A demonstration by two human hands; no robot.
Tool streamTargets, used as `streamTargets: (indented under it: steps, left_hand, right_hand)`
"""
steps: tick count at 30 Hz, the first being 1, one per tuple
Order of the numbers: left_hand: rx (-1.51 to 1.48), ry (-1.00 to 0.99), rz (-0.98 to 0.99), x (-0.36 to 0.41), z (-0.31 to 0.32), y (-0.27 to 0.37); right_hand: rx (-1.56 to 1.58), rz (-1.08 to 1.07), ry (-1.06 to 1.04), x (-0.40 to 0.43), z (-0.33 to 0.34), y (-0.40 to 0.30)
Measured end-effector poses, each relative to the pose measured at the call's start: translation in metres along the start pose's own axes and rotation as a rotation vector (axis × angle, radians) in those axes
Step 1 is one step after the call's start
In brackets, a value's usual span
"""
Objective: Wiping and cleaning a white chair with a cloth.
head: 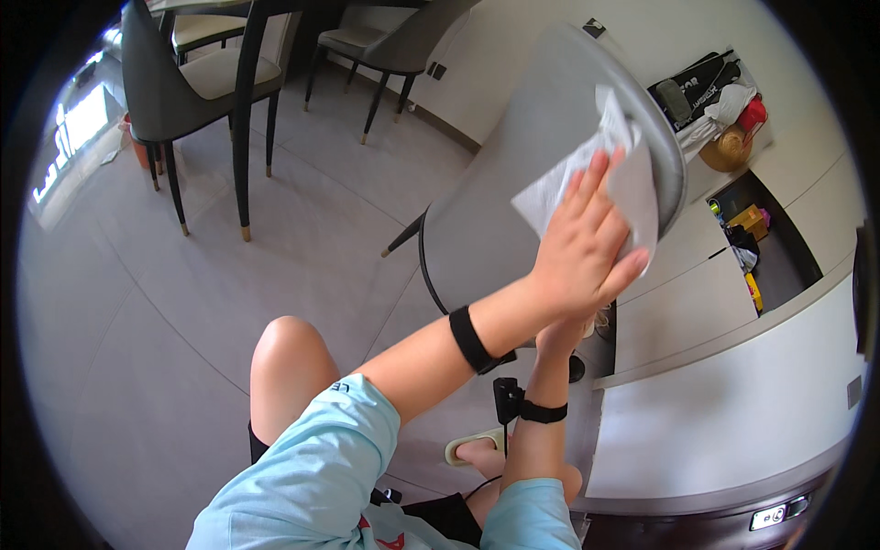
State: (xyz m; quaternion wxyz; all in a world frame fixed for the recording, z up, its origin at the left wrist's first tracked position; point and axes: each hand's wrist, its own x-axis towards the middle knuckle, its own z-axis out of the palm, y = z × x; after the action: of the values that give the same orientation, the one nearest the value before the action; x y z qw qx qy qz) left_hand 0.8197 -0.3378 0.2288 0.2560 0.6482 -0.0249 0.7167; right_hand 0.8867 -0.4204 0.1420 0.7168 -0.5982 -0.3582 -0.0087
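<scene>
My left hand [584, 234] lies flat over a white paper towel [550, 185], fingers together and thumb out to the right. It presses the towel against the backrest of a grey upholstered chair [495, 206], near the backrest's rounded edge. Part of the towel is creased and stands up above the fingertips. Behind my left wrist, my right hand [562, 337] is mostly hidden, so what its fingers touch cannot be seen. Black straps circle both forearms, and a small black device [507, 401] sits on the right one.
Another grey chair [182, 103] stands by a table at upper left, with one more chair [385, 51] against the wall. To the right are a white cabinet [715, 419] and an open niche [790, 254] holding small items. Bags and a straw hat [727, 148] hang on the wall.
</scene>
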Motion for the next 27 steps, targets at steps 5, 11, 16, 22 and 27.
streamTargets:
  steps: [5, 11, 16, 22, 27]
  left_hand:
    - [0.006, 0.06, -0.096, 0.06, 0.001, -0.014]
    - [0.198, 0.093, -0.428, -0.002, -0.006, -0.099]
    - [0.34, 0.029, -0.921, -0.121, -0.025, -0.153]
    - [0.304, 0.119, -0.956, -0.154, -0.029, -0.147]
    - [0.39, 0.159, -0.887, -0.179, -0.014, -0.113]
  right_hand:
    - [0.082, -0.01, -0.022, 0.019, -0.027, 0.019]
    - [0.037, -0.1, 0.048, 0.033, 0.003, 0.019]
    - [0.008, -0.089, -0.141, 0.039, -0.006, 0.029]
    - [-0.06, -0.102, -0.097, 0.044, -0.016, 0.039]
    - [0.138, -0.11, 0.031, 0.049, -0.04, 0.042]
